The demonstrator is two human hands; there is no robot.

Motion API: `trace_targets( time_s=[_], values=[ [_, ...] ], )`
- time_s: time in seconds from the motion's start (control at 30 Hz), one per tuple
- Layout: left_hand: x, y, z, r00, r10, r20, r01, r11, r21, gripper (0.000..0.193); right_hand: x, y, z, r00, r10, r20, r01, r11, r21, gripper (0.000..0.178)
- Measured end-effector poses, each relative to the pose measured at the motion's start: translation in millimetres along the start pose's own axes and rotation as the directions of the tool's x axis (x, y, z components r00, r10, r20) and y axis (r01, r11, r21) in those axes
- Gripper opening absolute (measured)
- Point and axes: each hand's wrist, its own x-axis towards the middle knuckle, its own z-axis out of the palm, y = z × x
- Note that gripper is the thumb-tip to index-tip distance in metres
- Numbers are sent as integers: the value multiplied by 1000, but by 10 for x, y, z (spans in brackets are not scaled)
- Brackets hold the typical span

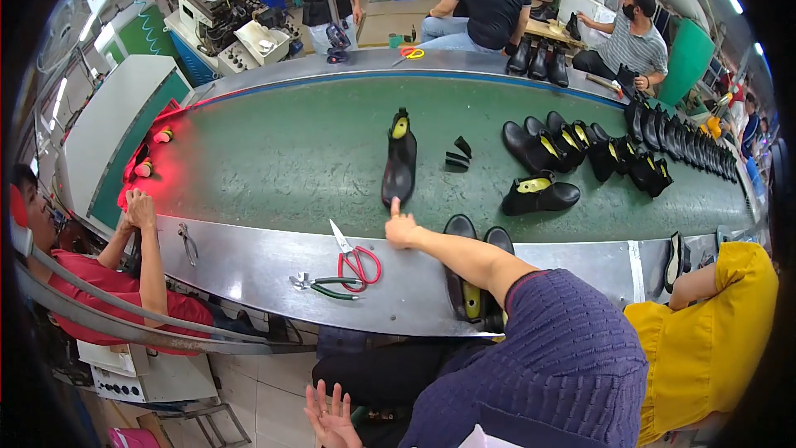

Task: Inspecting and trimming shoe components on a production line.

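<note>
My right hand [402, 231] reaches over the table's near edge, index finger stretched out onto the toe of a black ankle boot [400, 164]. That boot lies on the green belt [290, 158], its toe toward me and its yellow inside showing. The other fingers of this hand look curled, and nothing is held. Low in the view, beneath the table edge, my left hand [332, 419] is palm up, fingers spread and bare. Two black shoes [461, 261] with yellow insides lie on the metal ledge, partly behind my right arm. Small black pieces [458, 156] rest right of the boot.
Red-handled scissors [358, 268], green-handled pliers [325, 284] and another metal tool [189, 245] lie on the near ledge. More black boots [541, 194] crowd the belt's right. A person in red [124, 290] works at left; one in yellow [705, 340] sits at right.
</note>
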Motion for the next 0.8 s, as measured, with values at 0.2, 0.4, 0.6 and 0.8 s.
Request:
trace_targets(
  time_s=[0.2,0.4,0.6,0.8],
  values=[
    [-197,-58,87,999,-45,7,43,987,152,54,-73,149,-307,991,-92,92,71,976,207,46],
    [-336,-496,-557,990,-10,140,-25,969,247,60,-852,141,-915,981,-188,55,160,931,329,53],
    [-223,-852,-532,913,-237,-331,353,867,352,50,-1752,-66,-1076,989,-143,-44,148,904,401,54],
    [-261,-1439,-1131,888,-283,-362,431,785,446,28,-2182,-147,-1125,999,-55,-1,53,968,246,53]
  ],
)
